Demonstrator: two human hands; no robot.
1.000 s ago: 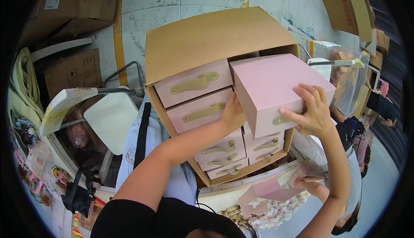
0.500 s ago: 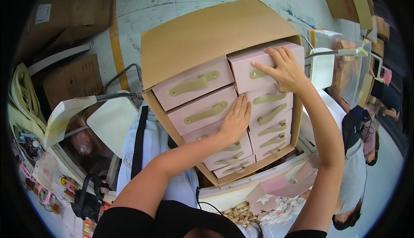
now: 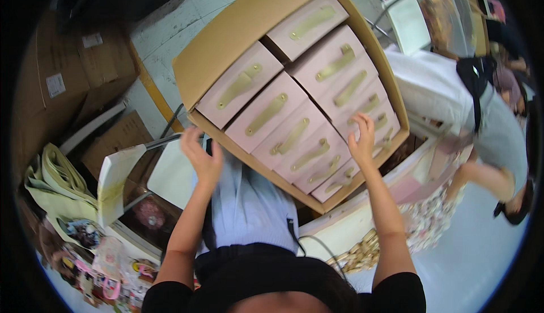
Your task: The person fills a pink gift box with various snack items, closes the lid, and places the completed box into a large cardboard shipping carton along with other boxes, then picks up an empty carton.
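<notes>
A tall cardboard carton [image 3: 238, 35] stands open toward me, tilted in view. Two columns of pale pink boxes [image 3: 241, 115] fill it, each with an olive-green strap handle [image 3: 266, 115] on its front. The upper right pink box [image 3: 303, 7] sits apart from the one below it, leaving a dark gap. My left hand [image 3: 204, 157] is at the carton's left corner, fingers spread and holding nothing; whether they touch the cardboard I cannot tell. In front of the lower right boxes is my right hand [image 3: 362, 140], its fingers apart and slightly curled, with nothing in it.
White chairs [image 3: 122, 182] stand to the left and another white chair [image 3: 408, 24] at the far right. Brown cartons [image 3: 73, 81] are stacked far left. A person in a white top [image 3: 436, 81] is close on the right. A table with pink pieces [image 3: 419, 180] runs below the carton.
Both hands have come off the pink box fronts: the left moved to the carton's left corner, the right dropped lower. The carton appears turned and shifted in view.
</notes>
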